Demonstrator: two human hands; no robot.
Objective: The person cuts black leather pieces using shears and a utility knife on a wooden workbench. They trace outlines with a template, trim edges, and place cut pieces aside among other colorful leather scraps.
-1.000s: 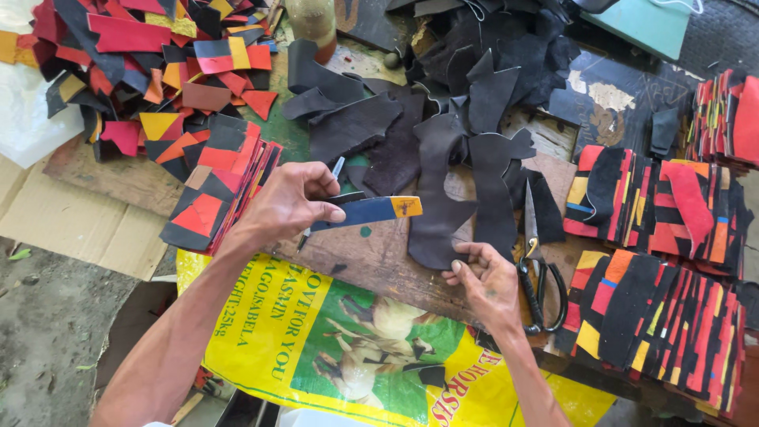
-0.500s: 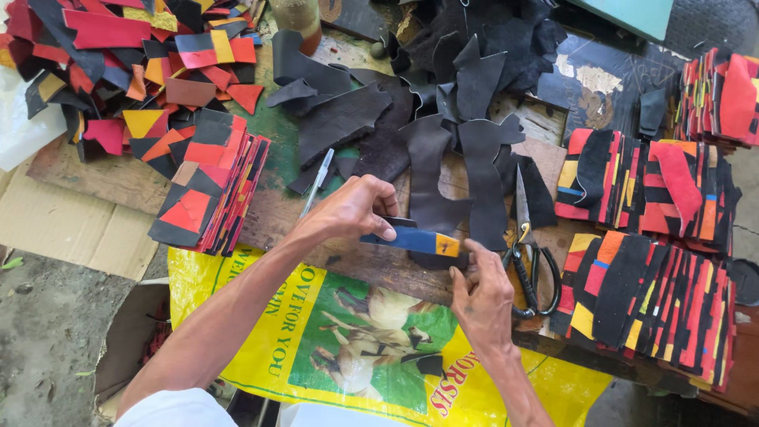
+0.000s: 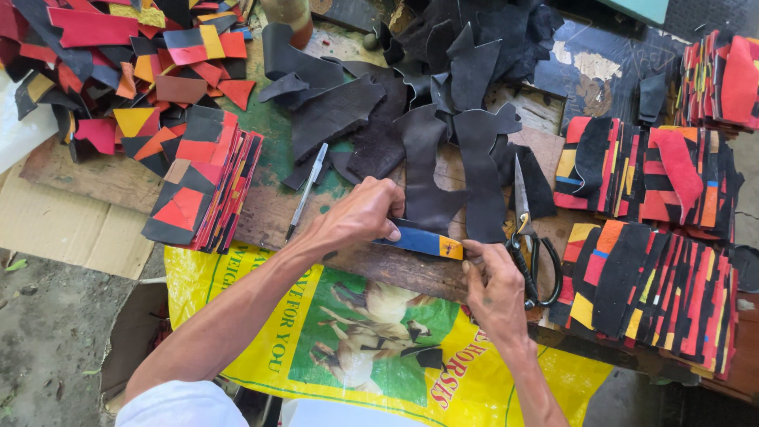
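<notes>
Since half a second ago, both hands have closed in on the strip [image 3: 423, 242], now at lower centre of frame. Left hand [image 3: 360, 215] pinches its left end; right hand [image 3: 492, 283] grips its right end. Strip lies flat on the board [image 3: 261, 207], long axis running left to right, dipping slightly rightward. It is blue with a yellow right tip. Scissors [image 3: 528, 237] lie just right of it; pen [image 3: 307, 190] to upper left; black pieces [image 3: 427, 150] above; stack [image 3: 202, 186] at left.
</notes>
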